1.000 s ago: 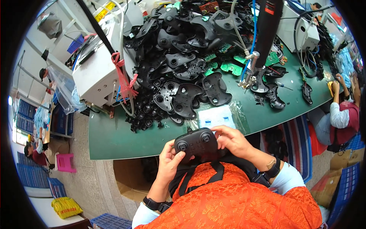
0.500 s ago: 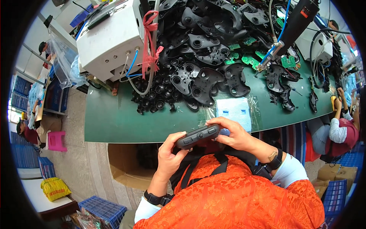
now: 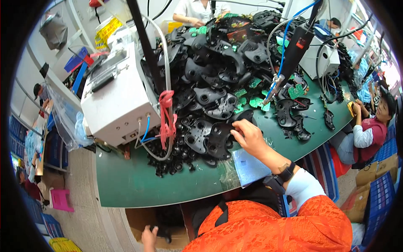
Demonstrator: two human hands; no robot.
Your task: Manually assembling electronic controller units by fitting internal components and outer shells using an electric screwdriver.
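Observation:
My left hand [image 3: 149,238] is low, at the open cardboard box under the table edge. Its fingers are around a black game controller [image 3: 166,236], mostly hidden by the hand and the dark box. Over the table, my right hand [image 3: 251,137] reaches into the near edge of the controller parts, its thumb and bent forefinger apart and nothing visibly between them. Just left of its fingertips lies a black controller shell [image 3: 219,142]; another shell [image 3: 244,116] is partly behind the hand. Below the right wrist is a pale blue cloth pad [image 3: 248,166] on clear plastic.
Black shells and green circuit boards [image 3: 257,102] heap over the green table [image 3: 138,187]. A white machine box [image 3: 119,98] with hoses stands at left. A black tool [image 3: 294,50] hangs over the parts. Co-workers sit at right and beyond the heap.
The two hands have parted. My left hand has gone down to the box with the controller; my right has let go of it and moved up to the shells. The view has shifted.

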